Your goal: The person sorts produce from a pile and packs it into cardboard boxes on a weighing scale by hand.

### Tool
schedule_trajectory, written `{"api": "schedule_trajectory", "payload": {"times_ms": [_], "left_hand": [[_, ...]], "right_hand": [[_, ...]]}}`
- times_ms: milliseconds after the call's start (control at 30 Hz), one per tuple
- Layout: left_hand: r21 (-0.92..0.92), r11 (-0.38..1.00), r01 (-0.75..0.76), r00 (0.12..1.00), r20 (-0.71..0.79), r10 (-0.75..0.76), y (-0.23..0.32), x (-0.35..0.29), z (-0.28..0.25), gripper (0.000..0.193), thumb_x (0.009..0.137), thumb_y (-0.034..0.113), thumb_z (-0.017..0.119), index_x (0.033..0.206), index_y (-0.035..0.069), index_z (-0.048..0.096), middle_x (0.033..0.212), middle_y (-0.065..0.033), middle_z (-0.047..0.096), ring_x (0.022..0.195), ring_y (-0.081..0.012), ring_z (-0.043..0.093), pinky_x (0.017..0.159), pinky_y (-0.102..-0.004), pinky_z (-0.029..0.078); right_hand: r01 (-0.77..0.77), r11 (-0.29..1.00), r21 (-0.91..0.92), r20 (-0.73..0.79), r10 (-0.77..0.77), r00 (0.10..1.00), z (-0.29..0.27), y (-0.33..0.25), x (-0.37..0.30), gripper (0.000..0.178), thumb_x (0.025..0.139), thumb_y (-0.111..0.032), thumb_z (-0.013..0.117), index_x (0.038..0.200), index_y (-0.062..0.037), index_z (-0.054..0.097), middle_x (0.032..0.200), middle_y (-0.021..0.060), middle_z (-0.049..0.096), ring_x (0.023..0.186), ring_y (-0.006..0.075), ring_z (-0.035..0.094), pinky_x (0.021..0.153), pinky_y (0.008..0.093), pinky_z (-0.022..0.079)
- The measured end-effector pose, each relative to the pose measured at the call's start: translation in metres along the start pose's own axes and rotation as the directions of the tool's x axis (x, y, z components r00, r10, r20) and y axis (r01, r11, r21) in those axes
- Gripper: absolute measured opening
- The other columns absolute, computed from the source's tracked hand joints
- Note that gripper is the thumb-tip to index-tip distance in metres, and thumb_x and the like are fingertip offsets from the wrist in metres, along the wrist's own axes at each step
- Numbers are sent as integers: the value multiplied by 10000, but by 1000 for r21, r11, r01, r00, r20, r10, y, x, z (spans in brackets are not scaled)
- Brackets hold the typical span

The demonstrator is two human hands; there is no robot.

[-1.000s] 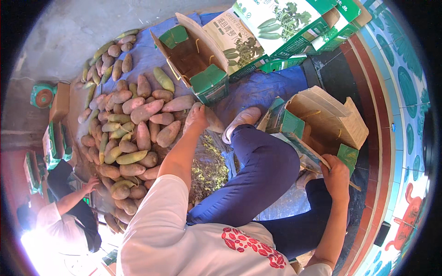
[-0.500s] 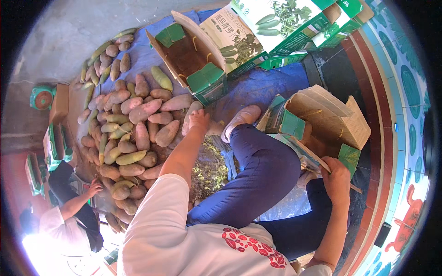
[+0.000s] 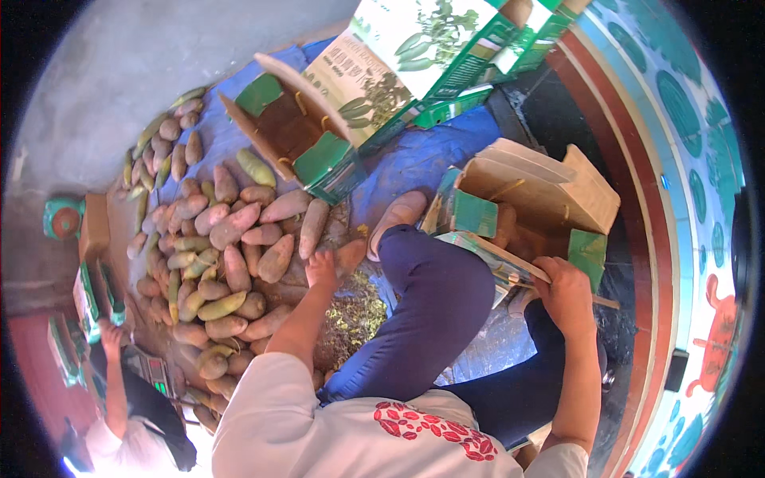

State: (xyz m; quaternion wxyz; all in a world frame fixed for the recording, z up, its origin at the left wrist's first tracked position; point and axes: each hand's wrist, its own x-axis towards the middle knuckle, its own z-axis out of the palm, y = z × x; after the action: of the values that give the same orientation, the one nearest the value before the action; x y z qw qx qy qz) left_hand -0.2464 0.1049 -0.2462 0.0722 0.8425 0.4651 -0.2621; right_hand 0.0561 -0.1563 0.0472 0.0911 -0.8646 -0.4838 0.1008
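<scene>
My left hand is at the right edge of a heap of radishes, its fingers stretched out and apparently holding nothing. Just above its fingers lies a long reddish-brown radish. Beside it, toward my foot, is another brownish radish; I cannot tell whether the hand touches it. With my right hand I grip the near edge of an open cardboard box with green flaps. Inside the box, a brown radish shows in part.
The heap of green and reddish radishes spreads over the left side. A second open box stands on blue sheeting, beside printed cartons. Dry plant scraps lie by my knee. A co-worker is at lower left, near a scale.
My left hand has come off the long radish and moved down toward me. My right hand stays on the box edge. The co-worker's hand has moved left. The view has shifted slightly.
</scene>
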Motion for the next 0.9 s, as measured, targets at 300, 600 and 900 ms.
{"api": "schedule_trajectory", "payload": {"times_ms": [300,600,900], "left_hand": [[-766,575,288,954,176,-244,-72,59,128,863,658,317,755,1355,79,306,1314,-141,435,1208,-323,426,979,-397,383],[-745,656,-123,955,91,283,163,74,51,857,651,317,756,1346,67,321,1306,-152,442,1203,-323,431,976,-397,384],[-697,669,-257,925,24,379,171,70,38,851,644,317,758,1336,54,337,1297,-165,450,1198,-322,436,973,-397,384]], "right_hand": [[61,993,-105,-48,-67,997,7,9,-3,188,702,-145,640,868,-77,587,784,88,602,795,274,617,672,387,497],[-18,981,-194,-5,17,1000,25,17,-4,129,781,-163,547,812,-100,655,751,100,664,715,260,662,588,380,516],[33,993,-112,47,-28,999,22,15,0,159,794,-194,542,840,-81,644,761,106,655,740,259,655,616,373,512]]}}
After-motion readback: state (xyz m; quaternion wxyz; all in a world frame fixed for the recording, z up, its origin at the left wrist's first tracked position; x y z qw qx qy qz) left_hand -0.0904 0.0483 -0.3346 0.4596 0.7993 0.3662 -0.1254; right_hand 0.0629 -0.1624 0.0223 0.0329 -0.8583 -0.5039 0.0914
